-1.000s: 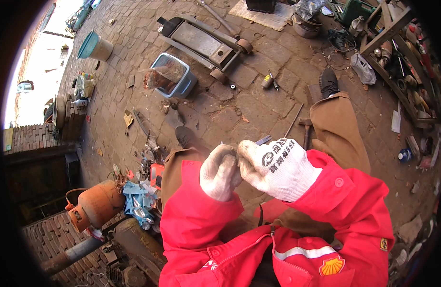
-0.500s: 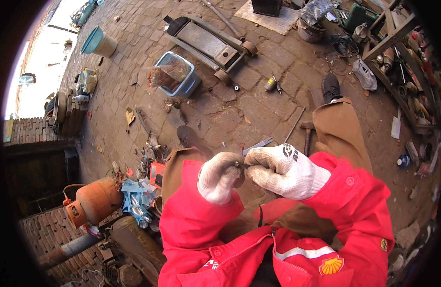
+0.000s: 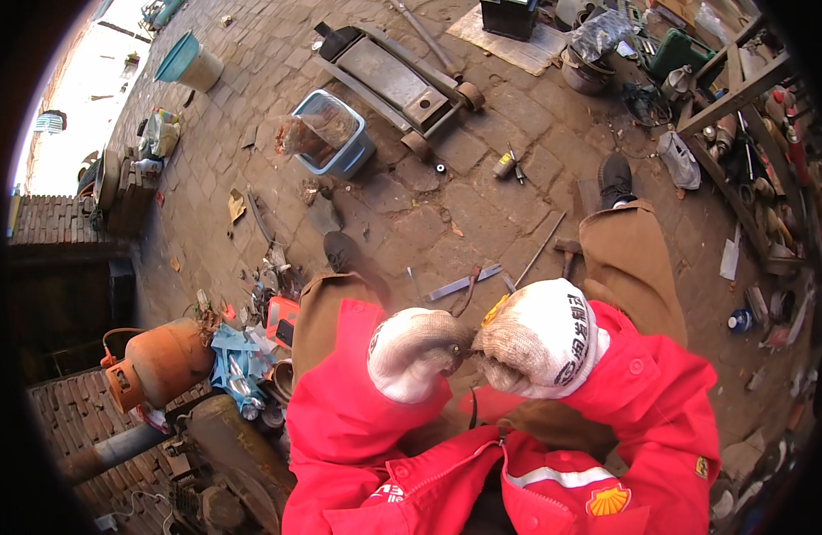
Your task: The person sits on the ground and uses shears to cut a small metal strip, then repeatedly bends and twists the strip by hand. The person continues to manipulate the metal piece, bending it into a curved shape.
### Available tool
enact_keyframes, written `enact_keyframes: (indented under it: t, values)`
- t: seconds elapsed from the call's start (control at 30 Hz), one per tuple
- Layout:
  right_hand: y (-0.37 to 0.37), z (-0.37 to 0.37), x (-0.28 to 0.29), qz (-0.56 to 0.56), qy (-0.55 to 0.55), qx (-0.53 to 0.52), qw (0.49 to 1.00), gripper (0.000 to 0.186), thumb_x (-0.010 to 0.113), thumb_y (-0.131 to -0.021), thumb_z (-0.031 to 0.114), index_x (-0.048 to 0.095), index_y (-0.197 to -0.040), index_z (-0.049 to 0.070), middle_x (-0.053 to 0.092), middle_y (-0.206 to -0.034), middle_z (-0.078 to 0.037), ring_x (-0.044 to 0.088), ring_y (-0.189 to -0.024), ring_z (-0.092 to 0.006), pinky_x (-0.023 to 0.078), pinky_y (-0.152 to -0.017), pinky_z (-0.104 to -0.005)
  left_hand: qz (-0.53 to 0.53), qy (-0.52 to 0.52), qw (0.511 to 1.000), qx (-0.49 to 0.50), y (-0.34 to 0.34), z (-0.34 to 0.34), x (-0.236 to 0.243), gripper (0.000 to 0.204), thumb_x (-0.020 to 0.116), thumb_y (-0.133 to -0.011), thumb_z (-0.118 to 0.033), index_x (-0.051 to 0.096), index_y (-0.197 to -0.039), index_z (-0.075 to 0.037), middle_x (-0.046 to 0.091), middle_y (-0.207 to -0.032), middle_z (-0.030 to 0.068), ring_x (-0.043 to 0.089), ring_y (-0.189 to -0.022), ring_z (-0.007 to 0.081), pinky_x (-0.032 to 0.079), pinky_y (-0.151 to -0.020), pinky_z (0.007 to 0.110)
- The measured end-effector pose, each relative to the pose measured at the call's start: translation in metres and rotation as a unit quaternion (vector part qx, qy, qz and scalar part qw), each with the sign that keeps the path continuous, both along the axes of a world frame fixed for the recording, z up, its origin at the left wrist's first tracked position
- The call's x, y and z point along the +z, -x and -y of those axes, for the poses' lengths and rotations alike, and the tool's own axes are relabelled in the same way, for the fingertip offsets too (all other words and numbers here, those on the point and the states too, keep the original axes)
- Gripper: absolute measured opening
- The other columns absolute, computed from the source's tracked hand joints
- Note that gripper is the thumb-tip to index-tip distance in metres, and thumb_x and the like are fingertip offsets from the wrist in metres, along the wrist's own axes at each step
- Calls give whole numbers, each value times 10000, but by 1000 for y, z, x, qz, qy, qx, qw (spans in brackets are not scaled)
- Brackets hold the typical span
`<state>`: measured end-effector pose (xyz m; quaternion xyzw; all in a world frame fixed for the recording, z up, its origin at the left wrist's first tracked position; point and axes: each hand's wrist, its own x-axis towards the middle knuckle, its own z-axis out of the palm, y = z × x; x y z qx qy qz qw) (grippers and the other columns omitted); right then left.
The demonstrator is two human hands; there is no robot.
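Note:
My left hand (image 3: 418,352) and my right hand (image 3: 531,343), both in white knitted gloves, are closed and meet in front of my lap, pinched around something small that I cannot make out. A yellow item (image 3: 494,309) shows just behind my right hand, mostly hidden, so I cannot tell whether I hold it. On the paving beyond my hands lie a flat metal strip (image 3: 462,282), a thin rod (image 3: 540,248) and a hammer (image 3: 568,250), between my shoes.
Ahead are a floor jack (image 3: 384,78), a blue tub (image 3: 330,160) and a small yellow-labelled can (image 3: 504,165). A bucket (image 3: 186,67) stands farther left. An orange gas cylinder (image 3: 161,361) and clutter are at lower left. A wooden rack of tools (image 3: 741,89) lines the right.
Both hands have moved slightly lower, and my right hand has rolled over, showing more of the glove's back. The yellow item behind it has come into view.

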<state>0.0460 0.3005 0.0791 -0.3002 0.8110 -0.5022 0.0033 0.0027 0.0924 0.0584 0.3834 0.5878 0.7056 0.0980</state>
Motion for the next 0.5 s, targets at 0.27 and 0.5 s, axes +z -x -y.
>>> enact_keyframes:
  t: [0.27, 0.5]
  values:
    - [3, 1, 1, -93, -36, -21, 995, 61, 672, -782, 159, 633, -816, 127, 621, -678, -62, 618, -583, -285, 517, -534, -377, -18, 48, 999, -2, 2, 3, 6, 254, 533, -951, -160, 619, -1031, 65, 587, -668, 70, 580, -547, 220, 459, -514, 326]
    - [7, 0, 10, -72, -52, -8, 996, 45, 662, -801, 158, 625, -791, 133, 605, -643, -60, 605, -556, -275, 512, -519, -379, 43, 72, 996, -23, 1, 7, 6, 277, 538, -967, -198, 620, -1046, 54, 594, -679, 74, 591, -558, 219, 470, -526, 325]
